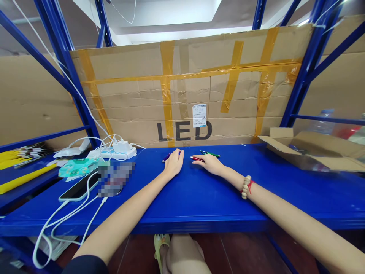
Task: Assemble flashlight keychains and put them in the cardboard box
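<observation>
Toward the back of the blue shelf top (182, 198), my left hand (173, 164) is closed over a dark purple pen (165, 157). One end of that pen sticks out to the left of the hand, and the fingers cover much of the rest. My right hand (210, 163) rests on the shelf with its fingers closed on a red pen (197, 158), whose tip points left. Just behind the right hand lies a green pen (211, 153), apart from the fingers.
Two phones, one a dark-screened phone (81, 185), lie at left with white charging cables (61, 217). Behind them sit a power strip (122, 151) and a teal packet (80, 167). An open cardboard box (308, 152) stands right. A cardboard sheet (137, 102) closes the back.
</observation>
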Action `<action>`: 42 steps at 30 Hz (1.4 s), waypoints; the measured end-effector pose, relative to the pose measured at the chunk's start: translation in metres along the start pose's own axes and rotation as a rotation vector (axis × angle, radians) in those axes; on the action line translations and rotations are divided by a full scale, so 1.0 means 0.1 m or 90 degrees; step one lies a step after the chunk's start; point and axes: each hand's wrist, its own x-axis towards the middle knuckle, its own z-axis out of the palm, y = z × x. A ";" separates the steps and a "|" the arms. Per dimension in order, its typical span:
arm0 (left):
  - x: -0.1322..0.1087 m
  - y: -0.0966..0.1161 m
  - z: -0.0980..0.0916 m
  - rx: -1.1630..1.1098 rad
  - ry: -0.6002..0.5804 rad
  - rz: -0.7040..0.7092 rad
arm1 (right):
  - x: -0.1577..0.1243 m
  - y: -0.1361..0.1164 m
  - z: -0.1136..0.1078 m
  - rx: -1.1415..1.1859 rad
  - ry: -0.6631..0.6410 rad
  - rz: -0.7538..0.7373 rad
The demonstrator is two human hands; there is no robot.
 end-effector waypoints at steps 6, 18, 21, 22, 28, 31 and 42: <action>0.00 0.00 0.01 -0.017 -0.019 0.041 | -0.01 -0.02 0.00 0.003 -0.006 -0.021; -0.01 -0.01 0.02 -0.015 0.000 0.167 | -0.02 -0.02 0.01 -0.037 -0.026 -0.004; -0.01 -0.01 0.03 -0.004 0.001 0.168 | -0.03 -0.05 -0.01 -0.028 -0.040 -0.012; -0.01 -0.01 0.03 0.000 -0.001 0.163 | -0.04 -0.06 -0.01 -0.026 -0.042 -0.013; -0.02 0.02 0.02 0.037 -0.038 0.157 | -0.04 -0.07 -0.02 -0.007 -0.050 -0.026; -0.02 0.02 0.02 0.043 -0.042 0.158 | -0.03 -0.05 -0.02 -0.001 -0.039 -0.022; 0.03 -0.06 0.05 -0.101 -0.061 0.128 | -0.03 -0.07 -0.03 0.018 -0.056 -0.040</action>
